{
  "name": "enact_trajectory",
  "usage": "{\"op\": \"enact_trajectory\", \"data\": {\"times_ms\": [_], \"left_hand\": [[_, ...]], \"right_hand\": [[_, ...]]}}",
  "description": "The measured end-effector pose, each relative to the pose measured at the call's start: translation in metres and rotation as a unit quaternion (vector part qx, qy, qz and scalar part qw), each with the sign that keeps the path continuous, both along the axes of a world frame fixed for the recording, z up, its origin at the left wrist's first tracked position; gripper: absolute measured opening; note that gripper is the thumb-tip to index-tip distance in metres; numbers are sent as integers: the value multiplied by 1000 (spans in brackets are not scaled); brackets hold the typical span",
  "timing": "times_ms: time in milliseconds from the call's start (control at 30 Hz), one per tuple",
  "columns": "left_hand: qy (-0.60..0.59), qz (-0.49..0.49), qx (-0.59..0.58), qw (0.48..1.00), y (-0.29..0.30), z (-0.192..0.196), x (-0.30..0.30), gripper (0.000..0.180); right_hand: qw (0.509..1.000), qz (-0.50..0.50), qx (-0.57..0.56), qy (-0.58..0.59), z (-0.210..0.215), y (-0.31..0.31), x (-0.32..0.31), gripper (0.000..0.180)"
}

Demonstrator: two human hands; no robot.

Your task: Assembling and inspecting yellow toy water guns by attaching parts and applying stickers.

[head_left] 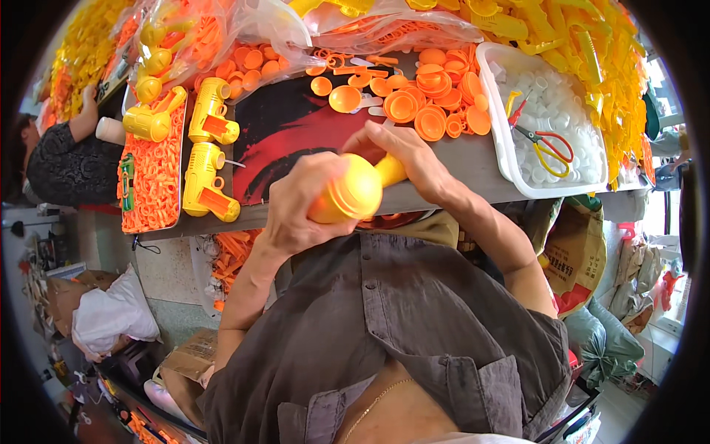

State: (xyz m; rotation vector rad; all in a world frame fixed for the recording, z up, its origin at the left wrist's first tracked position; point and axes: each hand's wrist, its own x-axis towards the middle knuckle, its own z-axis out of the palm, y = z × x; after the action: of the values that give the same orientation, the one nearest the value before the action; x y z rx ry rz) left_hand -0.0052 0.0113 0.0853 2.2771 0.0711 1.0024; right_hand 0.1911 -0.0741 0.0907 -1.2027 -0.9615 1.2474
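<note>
My left hand (296, 203) wraps round the body of a yellow toy hair dryer (356, 191), whose rounded end faces up toward me. Its short handle points to the right, where my right hand (418, 157) curls over it, thumb and fingers partly hidden behind the toy. Both hands hold it above the table's near edge. Left of them lie several more yellow toy hair dryers (208, 174) with orange pieces fitted to them. Beyond my hands, loose orange cups and domes (400, 106) are heaped with small spoon-shaped pieces on the table.
A white tub (510, 159) of clear plastic caps stands right, with scissors (546, 144) on top. An orange-filled tray (151, 174) is at left. Yellow parts (592, 52) are piled at the back right. A dark red mat (296, 126) covers the middle. Another person (63, 159) sits far left.
</note>
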Motion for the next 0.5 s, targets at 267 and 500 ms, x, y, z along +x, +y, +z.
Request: {"op": "enact_trajectory", "data": {"times_ms": [267, 500], "left_hand": [[-32, 38, -395, 917, -7, -7, 1, 87], [-192, 152, -656, 714, 2, -30, -30, 46]], "right_hand": [[912, -162, 130, -353, -1, -34, 10, 28], [972, -23, 57, -227, -35, 44, -8, 21]]}}
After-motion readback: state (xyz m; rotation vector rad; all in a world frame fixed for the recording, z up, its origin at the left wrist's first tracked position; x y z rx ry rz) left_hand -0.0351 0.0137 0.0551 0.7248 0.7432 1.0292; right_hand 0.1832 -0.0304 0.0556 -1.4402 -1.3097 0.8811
